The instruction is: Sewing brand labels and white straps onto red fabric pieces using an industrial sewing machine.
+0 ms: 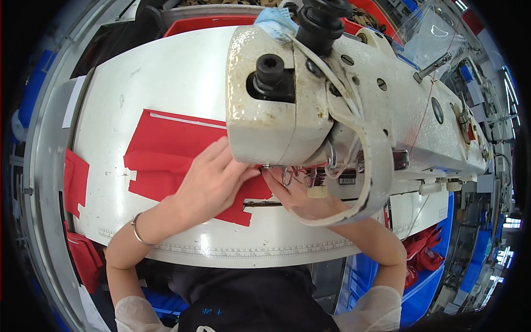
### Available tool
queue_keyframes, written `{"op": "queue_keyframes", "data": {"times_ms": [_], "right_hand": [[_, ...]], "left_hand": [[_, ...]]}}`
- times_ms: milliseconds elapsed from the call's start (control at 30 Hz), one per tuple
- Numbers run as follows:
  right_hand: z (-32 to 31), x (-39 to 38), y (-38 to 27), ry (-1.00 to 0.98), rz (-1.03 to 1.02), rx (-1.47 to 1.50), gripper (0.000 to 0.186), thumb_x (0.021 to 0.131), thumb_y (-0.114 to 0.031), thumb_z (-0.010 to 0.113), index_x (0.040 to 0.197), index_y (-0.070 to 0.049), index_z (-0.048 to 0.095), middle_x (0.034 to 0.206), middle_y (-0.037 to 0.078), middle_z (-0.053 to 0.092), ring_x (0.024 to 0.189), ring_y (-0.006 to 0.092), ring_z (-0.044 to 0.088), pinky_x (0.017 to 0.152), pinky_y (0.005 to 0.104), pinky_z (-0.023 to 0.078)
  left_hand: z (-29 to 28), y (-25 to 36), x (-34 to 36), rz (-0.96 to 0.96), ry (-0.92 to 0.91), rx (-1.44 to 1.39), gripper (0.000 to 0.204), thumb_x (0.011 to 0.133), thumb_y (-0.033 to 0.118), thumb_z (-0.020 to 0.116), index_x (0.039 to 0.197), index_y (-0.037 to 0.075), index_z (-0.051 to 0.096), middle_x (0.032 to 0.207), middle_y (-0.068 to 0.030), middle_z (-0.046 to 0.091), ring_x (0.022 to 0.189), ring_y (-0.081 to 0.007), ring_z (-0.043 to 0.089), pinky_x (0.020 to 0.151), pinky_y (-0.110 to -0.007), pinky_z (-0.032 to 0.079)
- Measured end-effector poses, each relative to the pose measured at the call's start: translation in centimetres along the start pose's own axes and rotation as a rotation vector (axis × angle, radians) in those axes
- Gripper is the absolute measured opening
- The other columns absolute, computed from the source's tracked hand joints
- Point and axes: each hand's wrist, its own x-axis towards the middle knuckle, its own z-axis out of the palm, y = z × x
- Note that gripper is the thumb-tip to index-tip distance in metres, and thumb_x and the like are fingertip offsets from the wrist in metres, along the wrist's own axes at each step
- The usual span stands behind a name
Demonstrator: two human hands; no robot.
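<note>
A red fabric piece (pixel 160 171) with notched edges and a white strip along its far edge lies on the white sewing table. My left hand (pixel 207 182) rests over its right part, fingers reaching under the head of a sewing machine (pixel 276 127). Thumb and finger of that hand close together on the cloth near the needle area. From the right, my right hand (pixel 304 199) meets it there, fingertips drawn together at the fabric's edge. Metal thread guides and the curved white guard (pixel 379 182) partly cover the right hand. The needle itself is hidden.
More red pieces (pixel 76 182) lie at the table's left edge, with others (pixel 86 260) below. A printed ruler (pixel 249 252) runs along the near edge. At the right, a blue bin (pixel 426 293) holds red cloth. A red bin (pixel 204 22) stands behind the table.
</note>
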Motion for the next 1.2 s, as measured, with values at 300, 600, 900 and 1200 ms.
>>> {"op": "queue_keyframes", "data": {"times_ms": [300,600,900,1200], "right_hand": [[-0.2,-1.9,0.6,-0.005,-0.034,0.130,0.039,0.092,-0.028,0.047,0.120,-0.001,0.050,0.124,0.014,0.055,0.114,0.0278,0.054,0.091,0.0445,0.047],[1.0,-2.1,-0.3,-0.039,0.063,0.303,0.037,0.090,-0.026,0.050,0.118,-0.002,0.052,0.119,0.013,0.057,0.109,0.0272,0.056,0.088,0.0426,0.048],[0.8,-1.9,-0.2,-0.085,0.141,0.445,0.035,0.088,-0.024,0.053,0.116,-0.004,0.054,0.115,0.013,0.059,0.104,0.0265,0.058,0.085,0.0408,0.048],[0.2,-1.6,0.0,-0.116,0.222,0.586,0.033,0.086,-0.022,0.055,0.114,-0.005,0.057,0.110,0.012,0.061,0.100,0.0259,0.060,0.082,0.0390,0.049]], "left_hand": [[0.8,-0.8,-0.6,-0.396,-0.073,-0.375,0.013,0.078,-0.002,0.062,0.091,-0.001,0.064,0.081,-0.0158,0.065,0.068,-0.0328,0.061,0.063,-0.036,0.049],[1.3,-1.4,-2.0,-0.464,-0.209,-0.456,0.016,0.078,-0.003,0.061,0.095,-0.002,0.063,0.088,-0.0172,0.065,0.084,-0.0341,0.062,0.076,-0.039,0.049],[0.7,-1.5,-0.5,-0.201,-0.182,-0.071,0.019,0.073,-0.003,0.063,0.092,0.000,0.064,0.088,-0.0157,0.064,0.080,-0.0348,0.062,0.069,-0.041,0.050],[0.3,-1.3,-0.5,-0.115,-0.193,-0.031,0.021,0.070,-0.003,0.066,0.090,0.002,0.065,0.086,-0.0142,0.064,0.077,-0.0343,0.061,0.067,-0.042,0.049]]}}
